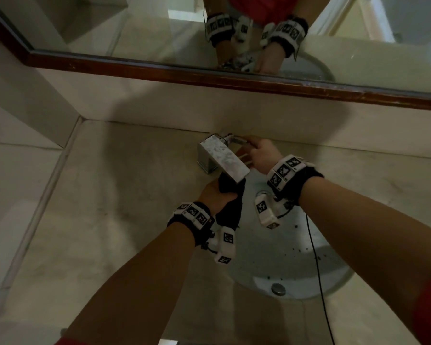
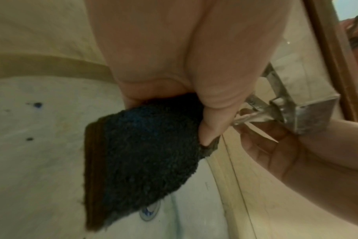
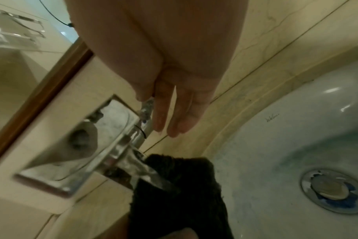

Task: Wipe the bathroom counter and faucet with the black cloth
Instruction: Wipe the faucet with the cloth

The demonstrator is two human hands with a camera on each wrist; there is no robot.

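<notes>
A square chrome faucet [image 1: 222, 155] stands at the back of the beige counter [image 1: 110, 195]. My left hand [image 1: 214, 192] grips the black cloth [image 1: 230, 202] right under the spout's end, and the cloth hangs down over the basin. In the right wrist view, water [image 3: 153, 174] runs from the spout onto the cloth [image 3: 184, 186]. My right hand [image 1: 259, 153] reaches behind the faucet and pinches its thin lever [image 3: 146, 110] between thumb and straight fingers. The left wrist view shows the cloth [image 2: 145, 153] bunched under my thumb [image 2: 215, 97].
A white round basin [image 1: 284, 257] with dark specks and a metal drain [image 1: 278, 289] lies below my hands. A wood-framed mirror [image 1: 159, 33] runs along the wall behind the faucet. A black cable [image 1: 316, 257] hangs from my right wrist across the basin.
</notes>
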